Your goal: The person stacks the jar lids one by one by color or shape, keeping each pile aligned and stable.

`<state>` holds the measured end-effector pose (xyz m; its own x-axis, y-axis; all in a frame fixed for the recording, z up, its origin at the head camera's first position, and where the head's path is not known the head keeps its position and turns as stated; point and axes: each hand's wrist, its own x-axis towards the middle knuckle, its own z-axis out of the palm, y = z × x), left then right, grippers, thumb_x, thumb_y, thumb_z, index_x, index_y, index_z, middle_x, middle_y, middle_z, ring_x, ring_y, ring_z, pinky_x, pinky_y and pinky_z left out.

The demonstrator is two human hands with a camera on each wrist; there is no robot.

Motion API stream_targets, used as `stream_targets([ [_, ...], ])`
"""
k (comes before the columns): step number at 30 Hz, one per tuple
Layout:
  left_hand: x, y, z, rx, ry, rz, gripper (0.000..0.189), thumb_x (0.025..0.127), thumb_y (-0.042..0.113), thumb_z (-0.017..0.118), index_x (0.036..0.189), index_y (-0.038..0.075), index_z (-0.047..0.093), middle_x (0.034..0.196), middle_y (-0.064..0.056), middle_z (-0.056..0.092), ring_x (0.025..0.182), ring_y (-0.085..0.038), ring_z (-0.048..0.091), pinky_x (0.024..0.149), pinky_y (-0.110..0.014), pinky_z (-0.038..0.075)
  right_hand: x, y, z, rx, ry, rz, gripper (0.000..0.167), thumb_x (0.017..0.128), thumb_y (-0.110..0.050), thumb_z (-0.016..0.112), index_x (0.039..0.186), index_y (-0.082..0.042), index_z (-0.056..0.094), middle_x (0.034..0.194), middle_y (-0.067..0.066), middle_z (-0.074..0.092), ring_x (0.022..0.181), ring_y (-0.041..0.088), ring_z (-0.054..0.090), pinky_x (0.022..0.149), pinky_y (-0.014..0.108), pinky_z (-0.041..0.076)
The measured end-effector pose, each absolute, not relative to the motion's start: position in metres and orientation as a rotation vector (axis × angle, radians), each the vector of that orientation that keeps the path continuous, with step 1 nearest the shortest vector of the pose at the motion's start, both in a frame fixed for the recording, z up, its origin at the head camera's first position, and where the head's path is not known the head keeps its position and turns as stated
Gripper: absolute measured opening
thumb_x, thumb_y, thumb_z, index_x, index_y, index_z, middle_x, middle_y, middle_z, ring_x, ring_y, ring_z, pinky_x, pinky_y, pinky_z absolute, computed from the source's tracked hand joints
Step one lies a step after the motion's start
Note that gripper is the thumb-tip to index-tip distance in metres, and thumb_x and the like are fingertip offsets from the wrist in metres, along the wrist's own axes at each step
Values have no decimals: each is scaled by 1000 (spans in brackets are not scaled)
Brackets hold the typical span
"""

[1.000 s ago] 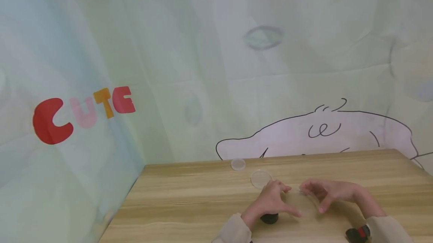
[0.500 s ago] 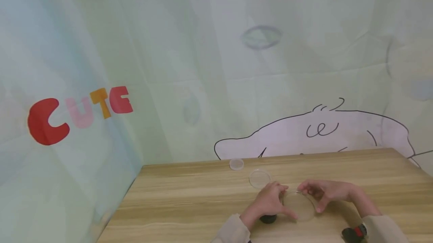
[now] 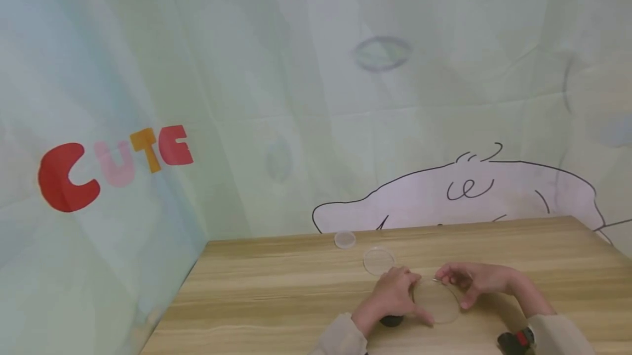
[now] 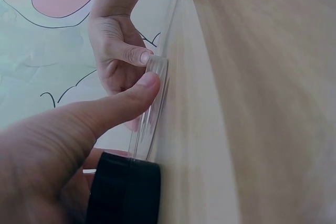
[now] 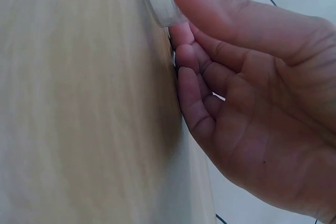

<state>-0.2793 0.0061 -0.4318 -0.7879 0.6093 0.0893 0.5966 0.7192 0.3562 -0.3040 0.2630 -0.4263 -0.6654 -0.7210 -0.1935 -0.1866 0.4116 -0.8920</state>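
Note:
Between my two hands lies a clear, round, shallow dish like a petri dish (image 3: 436, 303), flat and close over the wooden table in the head view. My left hand (image 3: 392, 294) holds its left side, thumb at the near edge and fingers at the far edge. On the right side, my right hand (image 3: 481, 283) has its thumb and fingertips at the rim. Edge-on in the left wrist view, the transparent dish (image 4: 149, 114) shows thin stacked walls, with both thumbs against it. The right wrist view catches only a corner of the dish (image 5: 157, 1) beside the thumb.
Two more clear round pieces lie farther back: a larger disc (image 3: 379, 261) just beyond my left hand and a smaller one (image 3: 344, 240) at the table's (image 3: 257, 283) back edge. A printed cloth (image 3: 276, 97) hangs behind and left of the table.
The dish's full round outline shows between the hands, where a second ago it was faint. Both hands keep nearly the same places around it; the head view has shifted slightly.

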Motion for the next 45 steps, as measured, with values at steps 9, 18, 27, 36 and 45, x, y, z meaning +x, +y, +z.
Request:
stream_targets([
  [9,-279,4,-431,1015,2882,517,82,65,55,84,132,13,60,98,10,56,87,0,44,75,-13,36,-305,266,-425,-785,2124,-1194,62,79,-7,72,134,3,46,133,18,51,113,-1,50,93,10,38],
  [18,-295,-5,-419,929,2602,1112,69,80,33,79,138,6,53,125,-7,63,110,-11,57,88,-18,46,-299,259,-402,-738,2419,-1146,53,96,-22,59,139,4,44,131,27,56,118,40,55,91,41,49],
  [27,-315,-49,-409,667,2476,1587,58,85,25,75,135,3,55,131,-20,59,113,-29,56,87,-32,50,-310,204,-389,-644,2485,-1366,58,97,-33,57,142,0,43,142,27,48,128,42,50,101,57,44],
  [36,-321,-75,-429,474,2499,1585,63,80,14,79,134,-4,53,130,-23,58,112,-34,57,94,-48,50,-325,165,-415,-462,2532,-1517,59,91,-19,67,138,8,45,138,33,49,125,47,51,102,60,41],
  [45,-328,-75,-437,473,2575,1565,58,75,5,81,125,-11,56,110,-19,62,97,-23,54,86,-39,49,-329,158,-429,-416,2536,-1510,61,84,-9,72,134,14,46,129,35,55,120,46,52,102,56,42],
])
